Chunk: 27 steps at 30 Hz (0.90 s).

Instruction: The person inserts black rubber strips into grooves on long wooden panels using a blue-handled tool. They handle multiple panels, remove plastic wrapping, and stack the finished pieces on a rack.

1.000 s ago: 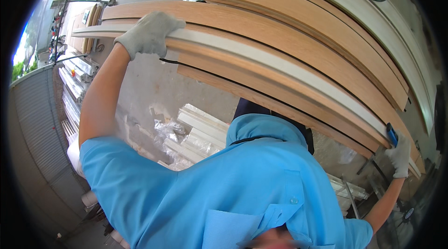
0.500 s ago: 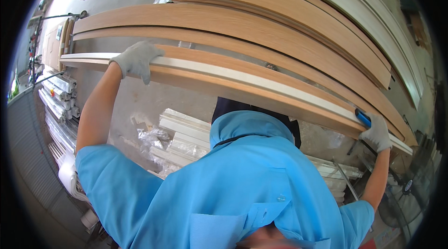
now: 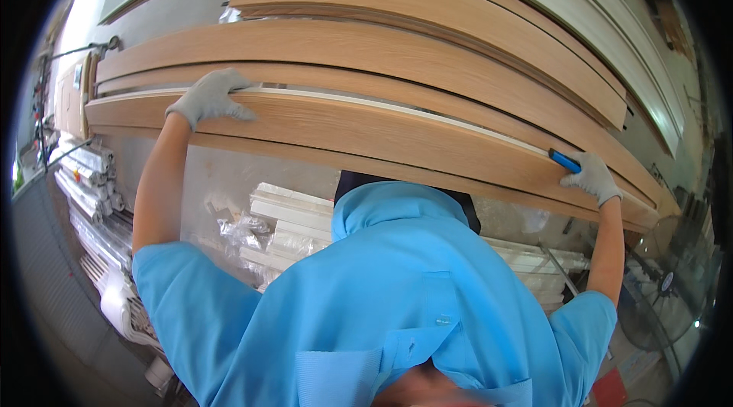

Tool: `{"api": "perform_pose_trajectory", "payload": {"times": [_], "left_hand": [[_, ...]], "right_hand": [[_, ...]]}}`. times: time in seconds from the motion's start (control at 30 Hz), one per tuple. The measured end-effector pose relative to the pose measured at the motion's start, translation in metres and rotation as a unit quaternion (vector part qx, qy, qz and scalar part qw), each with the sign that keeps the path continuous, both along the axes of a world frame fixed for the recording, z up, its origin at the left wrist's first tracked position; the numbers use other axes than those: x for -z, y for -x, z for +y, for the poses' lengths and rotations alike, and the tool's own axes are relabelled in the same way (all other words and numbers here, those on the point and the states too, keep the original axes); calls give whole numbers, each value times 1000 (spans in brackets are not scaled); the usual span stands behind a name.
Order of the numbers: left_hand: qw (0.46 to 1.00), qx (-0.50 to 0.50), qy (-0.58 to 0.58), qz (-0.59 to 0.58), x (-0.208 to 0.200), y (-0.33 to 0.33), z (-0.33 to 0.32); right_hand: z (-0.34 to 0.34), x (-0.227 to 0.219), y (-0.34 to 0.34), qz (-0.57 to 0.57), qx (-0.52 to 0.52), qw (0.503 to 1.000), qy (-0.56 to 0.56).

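A long wood-grain plank [image 3: 366, 132] lies crosswise in front of me, its broad face turned up and a pale strip along its far edge. My left hand [image 3: 212, 98], in a grey glove, grips the plank near its left end, fingers over the far edge and thumb on the face. Toward the right end, my gloved right hand [image 3: 592, 178] holds a slim blue tool with a dark tip, which looks like a box cutter [image 3: 565, 160]. That hand also rests against the plank.
More wood-grain boards [image 3: 343, 44] lie parallel beyond the plank, with white profiles [image 3: 611, 33] farther back. Below are white lengths and plastic wrap [image 3: 286, 224]. Wrapped bundles [image 3: 88, 170] are stacked at left. A fan [image 3: 666, 281] stands at lower right.
The plank has been rolled so its broad face shows on top, where the white edge was before. My right hand has shifted left and a little up with the box cutter.
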<state>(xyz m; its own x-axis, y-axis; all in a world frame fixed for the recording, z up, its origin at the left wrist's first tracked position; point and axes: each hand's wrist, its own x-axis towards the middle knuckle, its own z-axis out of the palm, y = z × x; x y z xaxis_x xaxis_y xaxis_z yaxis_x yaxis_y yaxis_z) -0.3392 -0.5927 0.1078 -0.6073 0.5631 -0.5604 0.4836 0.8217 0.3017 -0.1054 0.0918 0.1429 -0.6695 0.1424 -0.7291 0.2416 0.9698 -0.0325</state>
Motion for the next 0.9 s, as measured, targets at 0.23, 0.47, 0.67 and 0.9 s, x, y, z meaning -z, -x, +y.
{"api": "perform_pose_trajectory", "payload": {"times": [0.23, 0.47, 0.67, 0.9], "left_hand": [[997, -56, 47, -2, 7, -6, 24], [997, 13, 62, 34, 20, -14, 38], [997, -16, 39, 65, 35, -15, 19], [998, -40, -18, 43, 35, -21, 17]], "right_hand": [[2, -3, -32, 157, 56, 985, 46], [-5, 56, -52, 154, 133, 978, 39], [-13, 70, -66, 243, 144, 959, -1], [-20, 68, -66, 242, 135, 960, -40]]}}
